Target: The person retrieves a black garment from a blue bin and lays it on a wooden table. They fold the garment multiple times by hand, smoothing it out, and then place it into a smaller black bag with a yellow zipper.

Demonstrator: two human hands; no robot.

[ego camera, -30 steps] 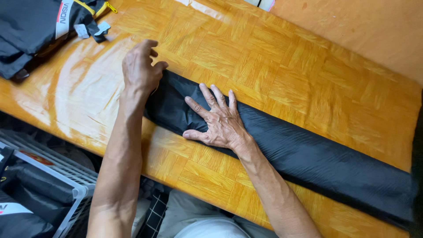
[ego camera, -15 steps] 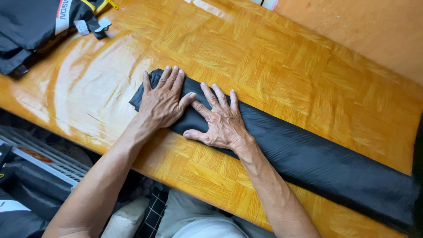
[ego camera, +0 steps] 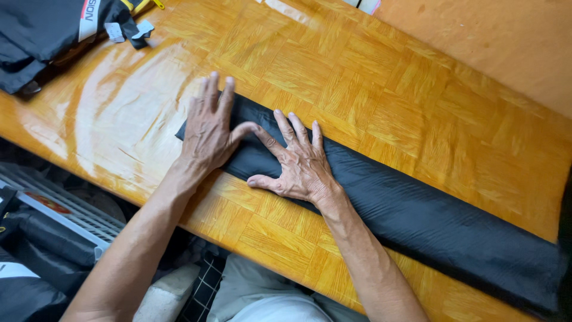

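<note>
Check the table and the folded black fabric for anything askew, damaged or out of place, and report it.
Nothing stands out. The long folded strip of black fabric lies flat and diagonal on the wooden parquet table, with the left hand and right hand pressed flat on its end. No tears or spills show.

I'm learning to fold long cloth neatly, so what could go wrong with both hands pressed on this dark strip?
The left hand and right hand press only one end of the black cloth, so the free length could shift or unfold. That end lies close to the table's near edge and could slide off. The glossy tabletop may let it slip.
</note>
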